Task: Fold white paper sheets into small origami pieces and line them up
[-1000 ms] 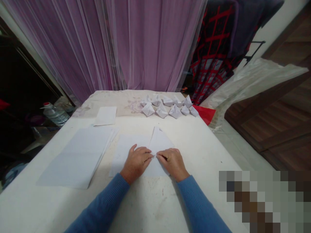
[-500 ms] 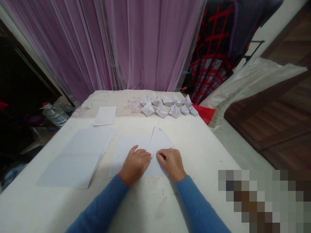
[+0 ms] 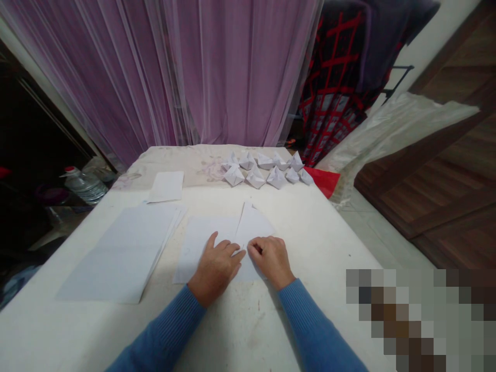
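A white sheet of paper [image 3: 197, 232] lies on the table in front of me, its right part folded over at a slant with a point at the far side. My left hand [image 3: 217, 266] rests on the sheet with fingers spread, the fingertips near the middle. Close by on the right, my right hand [image 3: 272, 259] has its fingers curled in a pinch on the folded part of the paper. Both hands cover much of the near half of the sheet.
A stack of white paper [image 3: 116, 250] lies to the left, with a smaller folded paper [image 3: 166, 186] behind it. Several folded paper boats [image 3: 256, 177] stand in two rows at the far right of the table [image 3: 321, 310]. A plastic bottle [image 3: 86, 185] stands beyond the left edge.
The left hand's fingers have spread a little more, with the thumb slightly raised. The right hand keeps its pinch on the paper. The whole view has shifted slightly.
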`<state>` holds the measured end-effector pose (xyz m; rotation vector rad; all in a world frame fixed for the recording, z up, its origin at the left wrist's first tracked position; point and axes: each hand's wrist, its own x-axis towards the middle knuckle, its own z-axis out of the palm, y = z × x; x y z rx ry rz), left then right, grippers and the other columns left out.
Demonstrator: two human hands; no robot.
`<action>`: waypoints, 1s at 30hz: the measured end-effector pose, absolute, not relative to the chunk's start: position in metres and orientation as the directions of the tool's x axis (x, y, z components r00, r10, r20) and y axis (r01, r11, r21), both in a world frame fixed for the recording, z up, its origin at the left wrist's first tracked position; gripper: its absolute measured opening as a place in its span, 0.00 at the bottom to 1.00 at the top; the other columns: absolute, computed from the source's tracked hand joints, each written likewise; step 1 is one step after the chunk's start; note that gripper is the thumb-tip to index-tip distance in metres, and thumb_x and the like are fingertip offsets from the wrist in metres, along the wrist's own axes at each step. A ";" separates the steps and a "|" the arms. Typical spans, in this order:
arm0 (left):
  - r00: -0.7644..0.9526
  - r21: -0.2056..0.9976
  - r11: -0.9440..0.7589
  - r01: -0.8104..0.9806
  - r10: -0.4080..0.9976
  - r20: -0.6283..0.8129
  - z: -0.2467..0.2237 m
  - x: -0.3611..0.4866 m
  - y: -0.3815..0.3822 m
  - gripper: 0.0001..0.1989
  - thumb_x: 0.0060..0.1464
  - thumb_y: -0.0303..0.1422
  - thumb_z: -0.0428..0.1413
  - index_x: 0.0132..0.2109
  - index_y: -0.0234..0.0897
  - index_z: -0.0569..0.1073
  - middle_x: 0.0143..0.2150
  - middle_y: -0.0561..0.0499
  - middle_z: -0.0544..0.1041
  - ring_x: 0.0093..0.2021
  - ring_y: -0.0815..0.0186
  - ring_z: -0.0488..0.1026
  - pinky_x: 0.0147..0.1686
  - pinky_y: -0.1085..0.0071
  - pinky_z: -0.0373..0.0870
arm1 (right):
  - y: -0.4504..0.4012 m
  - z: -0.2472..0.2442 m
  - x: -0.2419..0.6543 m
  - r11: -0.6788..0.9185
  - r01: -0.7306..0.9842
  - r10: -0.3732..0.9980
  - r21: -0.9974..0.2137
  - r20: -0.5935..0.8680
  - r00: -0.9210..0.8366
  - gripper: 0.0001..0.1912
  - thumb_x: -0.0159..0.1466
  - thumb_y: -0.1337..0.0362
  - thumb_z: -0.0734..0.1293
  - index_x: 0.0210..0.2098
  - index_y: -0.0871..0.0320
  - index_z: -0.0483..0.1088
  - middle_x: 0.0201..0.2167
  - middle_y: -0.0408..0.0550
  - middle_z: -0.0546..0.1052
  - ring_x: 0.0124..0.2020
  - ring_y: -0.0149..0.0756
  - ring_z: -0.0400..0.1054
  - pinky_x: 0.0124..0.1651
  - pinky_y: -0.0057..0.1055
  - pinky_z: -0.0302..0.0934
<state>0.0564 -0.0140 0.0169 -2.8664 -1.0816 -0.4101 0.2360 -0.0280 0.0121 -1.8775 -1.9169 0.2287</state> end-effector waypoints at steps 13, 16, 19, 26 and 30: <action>0.701 0.047 -0.724 0.688 0.680 0.212 0.020 0.063 -0.015 0.11 0.58 0.33 0.55 0.48 0.44 0.74 0.44 0.52 0.78 0.46 0.62 0.72 0.62 0.46 0.47 | -0.027 0.010 0.234 0.006 0.905 0.979 -0.426 0.187 0.082 0.04 0.60 0.63 0.68 0.35 0.54 0.74 0.22 0.39 0.75 0.31 0.34 0.68 0.41 0.31 0.48; 0.695 0.069 -0.718 0.693 0.690 0.201 0.019 0.063 -0.015 0.10 0.59 0.33 0.55 0.48 0.45 0.74 0.44 0.52 0.78 0.46 0.62 0.71 0.62 0.46 0.47 | -0.026 0.009 0.233 -0.017 0.905 0.976 -0.425 0.189 0.107 0.03 0.61 0.64 0.67 0.35 0.54 0.73 0.23 0.39 0.75 0.31 0.34 0.68 0.41 0.31 0.48; 0.688 0.087 -0.713 0.696 0.697 0.203 0.020 0.063 -0.015 0.11 0.58 0.32 0.55 0.48 0.44 0.74 0.44 0.52 0.78 0.46 0.62 0.71 0.63 0.46 0.47 | -0.025 0.008 0.233 -0.024 0.913 0.975 -0.407 0.191 0.111 0.04 0.62 0.65 0.65 0.35 0.55 0.73 0.24 0.40 0.76 0.32 0.34 0.68 0.41 0.31 0.48; 0.681 0.070 -0.704 0.706 0.703 0.205 0.019 0.066 -0.017 0.13 0.58 0.32 0.54 0.50 0.44 0.72 0.45 0.50 0.76 0.46 0.59 0.70 0.61 0.47 0.50 | -0.026 0.005 0.236 0.029 0.916 0.979 -0.399 0.196 0.054 0.04 0.62 0.63 0.66 0.37 0.55 0.72 0.24 0.40 0.76 0.32 0.35 0.68 0.41 0.32 0.49; 0.676 0.064 -0.698 0.714 0.710 0.198 0.017 0.070 -0.017 0.17 0.58 0.33 0.53 0.54 0.42 0.70 0.46 0.49 0.75 0.47 0.58 0.70 0.61 0.48 0.51 | -0.027 0.005 0.238 0.041 0.907 0.977 -0.420 0.206 0.052 0.04 0.61 0.63 0.67 0.37 0.55 0.72 0.23 0.39 0.75 0.32 0.35 0.68 0.41 0.31 0.48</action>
